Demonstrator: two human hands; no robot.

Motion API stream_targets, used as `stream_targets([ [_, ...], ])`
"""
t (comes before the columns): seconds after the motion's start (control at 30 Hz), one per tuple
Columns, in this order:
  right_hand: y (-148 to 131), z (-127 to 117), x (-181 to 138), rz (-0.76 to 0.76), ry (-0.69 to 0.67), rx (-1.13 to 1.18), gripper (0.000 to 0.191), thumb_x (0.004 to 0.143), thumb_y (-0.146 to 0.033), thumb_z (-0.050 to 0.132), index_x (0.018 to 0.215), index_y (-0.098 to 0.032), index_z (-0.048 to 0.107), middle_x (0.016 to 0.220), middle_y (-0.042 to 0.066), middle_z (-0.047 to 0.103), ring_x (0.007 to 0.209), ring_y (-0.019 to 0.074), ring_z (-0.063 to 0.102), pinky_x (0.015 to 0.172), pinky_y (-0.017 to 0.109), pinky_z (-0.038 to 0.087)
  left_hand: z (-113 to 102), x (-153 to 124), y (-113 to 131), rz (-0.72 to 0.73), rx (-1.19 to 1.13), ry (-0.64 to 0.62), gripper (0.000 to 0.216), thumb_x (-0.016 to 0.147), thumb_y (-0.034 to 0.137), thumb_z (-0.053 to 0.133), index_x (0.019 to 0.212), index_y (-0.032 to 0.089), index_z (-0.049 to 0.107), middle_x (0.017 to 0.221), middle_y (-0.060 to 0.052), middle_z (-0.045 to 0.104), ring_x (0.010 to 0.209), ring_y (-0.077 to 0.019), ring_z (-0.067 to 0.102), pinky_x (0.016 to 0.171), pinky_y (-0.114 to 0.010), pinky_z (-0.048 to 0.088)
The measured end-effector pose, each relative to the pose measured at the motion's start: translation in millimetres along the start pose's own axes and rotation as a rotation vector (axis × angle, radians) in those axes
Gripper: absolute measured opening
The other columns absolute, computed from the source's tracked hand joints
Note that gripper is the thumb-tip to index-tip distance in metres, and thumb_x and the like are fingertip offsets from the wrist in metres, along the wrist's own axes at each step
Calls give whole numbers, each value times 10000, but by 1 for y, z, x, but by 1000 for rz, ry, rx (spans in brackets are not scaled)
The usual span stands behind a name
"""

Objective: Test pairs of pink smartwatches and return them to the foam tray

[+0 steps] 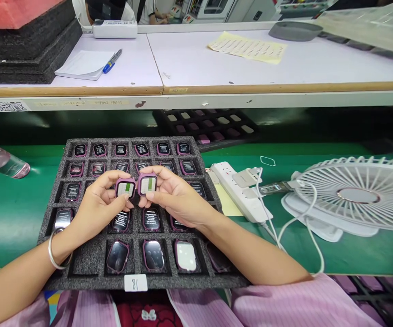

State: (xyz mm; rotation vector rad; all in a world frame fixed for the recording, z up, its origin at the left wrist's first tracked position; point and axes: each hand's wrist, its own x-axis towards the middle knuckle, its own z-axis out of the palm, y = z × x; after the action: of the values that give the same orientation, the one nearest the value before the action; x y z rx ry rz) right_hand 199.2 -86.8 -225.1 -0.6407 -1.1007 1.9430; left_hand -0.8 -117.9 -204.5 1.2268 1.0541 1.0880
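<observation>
My left hand (pixel 98 206) pinches a purple-framed smartwatch (pixel 125 188) by its edges, thumb at the lower side. A second smartwatch (pixel 148 185) of the same kind is gripped in my right hand (pixel 172 195). The two watches are held side by side, both screens facing me with white and green patches. Below them lies a black foam tray (pixel 85 263) with rows of square pockets. Most visible pockets hold a purple-framed watch, many with white text lit on a dark screen. Several front-row screens look dark or reflective. My hands and forearms hide some pockets.
A white power strip (pixel 240 190) with plugs and cables sits right of the tray, beside a white fan (pixel 356 195). A clear bottle (pixel 1 156) lies at left. Above is a shelf (pixel 183 59) with a notepad (pixel 84 63), a pen (pixel 112 61) and stacked foam (pixel 22 50).
</observation>
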Motion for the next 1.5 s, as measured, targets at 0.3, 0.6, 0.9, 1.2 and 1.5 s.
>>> stream_targets([
  [0.3, 0, -2, 1, 48, 26, 16, 356, 858, -397, 806, 1074, -203, 599, 876, -12, 703, 614, 88, 674, 596, 212, 517, 3, 1, 3, 32, 23, -20, 204, 822, 155, 723, 1003, 188, 634, 840, 35, 666, 610, -56, 660, 577, -140, 563],
  [0.6, -1, 1, 0, 20, 15, -8, 399, 796, -278, 864, 1096, -207, 612, 843, -35, 683, 650, 91, 681, 623, 207, 515, 0, 0, -1, 77, 56, -2, 201, 853, 165, 713, 1032, 198, 629, 959, 8, 656, 649, -48, 633, 585, -140, 544],
  [0.9, 3, -2, 1, 16, 18, 0, 466, 757, -140, 840, 1138, -217, 583, 932, -24, 684, 695, 87, 691, 683, 213, 539, 1, 3, -5, 64, -32, -26, 354, 770, 54, 691, 1076, 212, 611, 914, 36, 633, 688, -44, 635, 646, -135, 543],
  [1.2, 1, -1, 3, 36, 62, -42, 353, 828, -397, 829, 1020, -207, 603, 869, 5, 701, 616, 91, 590, 582, 220, 507, 0, 0, 3, -36, 42, 17, 200, 884, 330, 694, 1010, 186, 635, 914, -8, 679, 611, -105, 687, 584, -220, 568],
  [1.5, 5, -3, 3, -13, 55, -30, 419, 757, -207, 869, 1084, -220, 607, 942, 11, 688, 737, 102, 600, 629, 201, 519, 0, 1, 1, 0, 7, 45, 296, 854, 239, 714, 1121, 191, 595, 1056, -32, 678, 669, -98, 701, 604, -217, 588],
])
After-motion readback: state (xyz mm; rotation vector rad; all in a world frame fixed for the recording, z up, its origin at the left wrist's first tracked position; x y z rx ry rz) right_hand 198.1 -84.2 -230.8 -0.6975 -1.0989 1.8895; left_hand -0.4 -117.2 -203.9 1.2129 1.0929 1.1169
